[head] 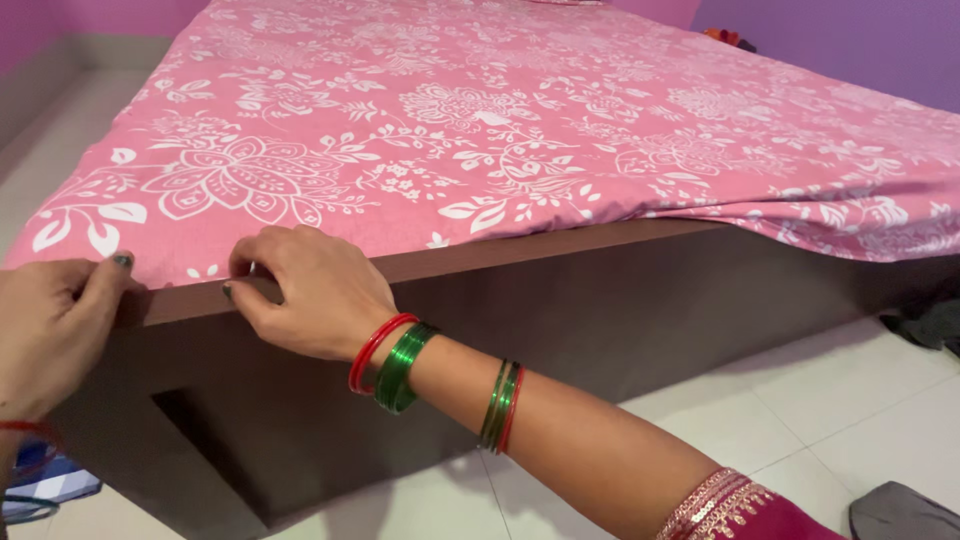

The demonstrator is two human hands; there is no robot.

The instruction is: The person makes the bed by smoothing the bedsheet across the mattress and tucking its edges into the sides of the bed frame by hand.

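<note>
My right hand (305,290) sits at about seven o'clock in the view, fingers curled and pressed together, their tips pinching the hem of the pink bedsheet (480,130) right where it meets the top edge of the dark brown bed frame (620,300). My left hand (50,325) is at nine o'clock, partly cut off by the picture's edge; its thumb and fingers close on the same hem at the near corner, the painted thumbnail lying on the cloth. The two hands are near each other but apart, with a short run of hem between them. Red and green bangles (395,360) ring my right wrist, and a second set sits further up the forearm. The sheet, pink with a white flower print, covers the mattress from ten o'clock across to three o'clock; at three o'clock its edge hangs loose and wrinkled over the frame. A square dark opening (195,420) cuts into the frame's side at seven o'clock, below my right hand. The pale tiled floor (800,410) runs from five to four o'clock, with a dark cloth (900,512) at the five o'clock corner.
</note>
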